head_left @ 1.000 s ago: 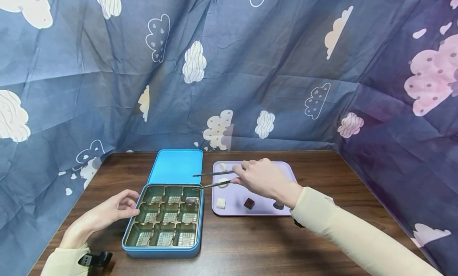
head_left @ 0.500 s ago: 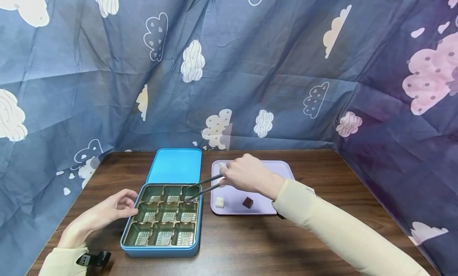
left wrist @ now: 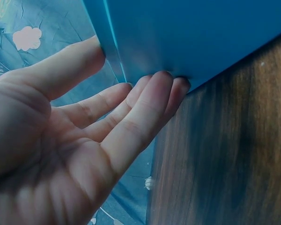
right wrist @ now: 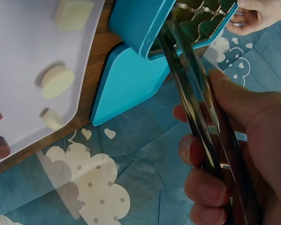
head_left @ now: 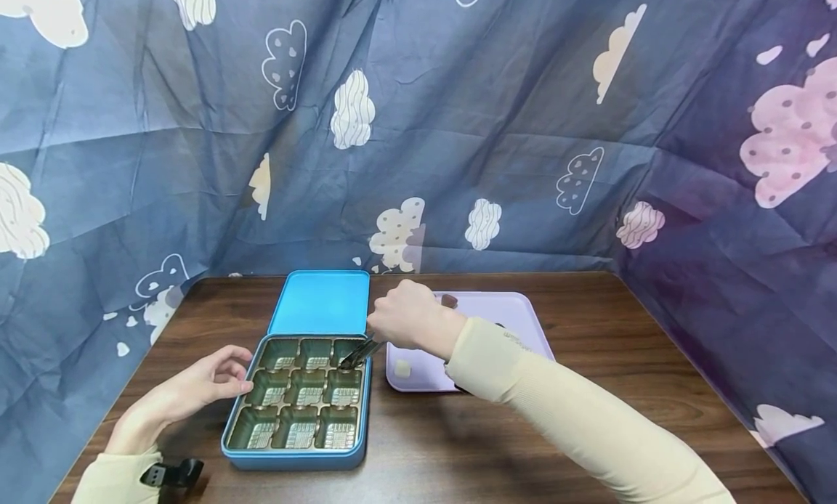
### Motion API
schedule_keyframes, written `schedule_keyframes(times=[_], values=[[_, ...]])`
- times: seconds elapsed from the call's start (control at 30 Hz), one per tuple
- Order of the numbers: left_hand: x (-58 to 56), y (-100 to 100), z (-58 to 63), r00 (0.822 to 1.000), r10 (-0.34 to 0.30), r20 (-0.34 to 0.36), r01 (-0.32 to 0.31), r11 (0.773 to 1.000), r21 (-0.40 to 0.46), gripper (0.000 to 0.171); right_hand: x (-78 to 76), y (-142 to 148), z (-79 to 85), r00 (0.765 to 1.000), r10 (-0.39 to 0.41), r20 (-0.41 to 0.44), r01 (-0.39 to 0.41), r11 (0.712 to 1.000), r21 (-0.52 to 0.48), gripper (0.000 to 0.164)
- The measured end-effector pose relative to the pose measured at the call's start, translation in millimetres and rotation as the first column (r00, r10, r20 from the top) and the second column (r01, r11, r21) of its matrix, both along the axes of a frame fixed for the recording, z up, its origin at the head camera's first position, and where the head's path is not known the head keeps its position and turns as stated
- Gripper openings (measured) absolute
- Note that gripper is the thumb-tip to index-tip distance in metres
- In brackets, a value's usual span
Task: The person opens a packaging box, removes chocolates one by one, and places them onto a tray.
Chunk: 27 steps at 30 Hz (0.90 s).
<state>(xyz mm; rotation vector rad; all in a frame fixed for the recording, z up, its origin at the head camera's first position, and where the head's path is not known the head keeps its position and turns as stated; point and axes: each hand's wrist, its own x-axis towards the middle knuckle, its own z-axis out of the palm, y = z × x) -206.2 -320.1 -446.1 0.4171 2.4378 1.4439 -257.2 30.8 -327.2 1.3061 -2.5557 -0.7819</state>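
Observation:
My right hand [head_left: 408,314] grips metal tongs [head_left: 360,353] whose two arms are squeezed close together. The tips of the tongs reach into the back right compartment of the blue tin [head_left: 294,462], which has a gold divided insert [head_left: 325,407]. What lies at the tips is hidden by the tongs. In the right wrist view, thumb and fingers wrap the arms of the tongs [right wrist: 189,105]. My left hand [head_left: 196,383] touches the left side of the tin with relaxed fingers. Its fingertips [left wrist: 160,86] lie against the outer wall in the left wrist view, the thumb near the rim.
The tin's bright blue lid [head_left: 320,304] lies behind it. To the right is a lilac tray [head_left: 510,311] with white pieces, such as a cube [right wrist: 74,14] and an oval one [right wrist: 58,82], and brown pieces [head_left: 449,301]. A patterned cloth [head_left: 418,141] hangs behind the wooden table.
My right hand has moved left, and the tongs have gone from spread above the tin to nearly closed in its back right compartment. My left hand has stayed in place.

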Motion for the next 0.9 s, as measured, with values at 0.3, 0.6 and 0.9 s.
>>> schedule_keyframes(times=[0.3,0.6,0.9], values=[[-0.6,0.4,-0.7,1.000,-0.013,0.004,0.013,1.000,0.015,0.047,-2.3,9.3,2.0,0.997,0.040,-0.061,-0.041,0.999,-0.025,0.028],[-0.9,-0.4,-2.0,0.999,-0.035,0.010,0.034,0.997,0.068,0.047,-6.3,22.5,16.3,1.000,0.000,-0.009,-0.001,0.996,-0.084,0.030],[-0.7,0.1,-1.5,0.999,-0.029,0.021,0.028,0.997,0.068,0.048,-10.3,47.3,31.0,1.000,-0.023,-0.009,0.022,0.993,-0.120,0.029]])
